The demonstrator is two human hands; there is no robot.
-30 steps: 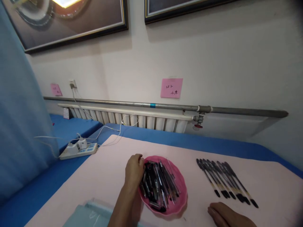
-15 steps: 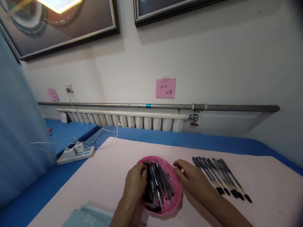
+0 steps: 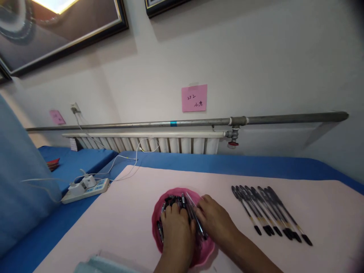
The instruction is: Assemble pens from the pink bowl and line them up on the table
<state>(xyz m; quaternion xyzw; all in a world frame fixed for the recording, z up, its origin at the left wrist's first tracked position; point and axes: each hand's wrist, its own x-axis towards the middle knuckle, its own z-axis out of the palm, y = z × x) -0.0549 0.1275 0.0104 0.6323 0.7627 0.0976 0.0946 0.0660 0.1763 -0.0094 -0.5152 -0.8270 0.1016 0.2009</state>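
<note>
Pens [image 3: 200, 228] in the pink scalloped bowl [image 3: 154, 220] now have both hands on or beside them: the left hand [image 3: 176, 231] has shifted from the rim to cover the heap, and the right hand [image 3: 216, 219] has come in from the sheet [image 3: 122, 212]. Work thus appears centred on the bowl. Left fingers curl downward, right ones bend half-closed; whether either grip holds a pen, I cannot tell. Capped pens [image 3: 275, 201] lie rowed alongside, untouched.

Open pink sheet [image 3: 125, 220] to the left of the bowl [image 3: 155, 214], but both hands [image 3: 178, 233] in the way over its pens [image 3: 160, 230].
</note>
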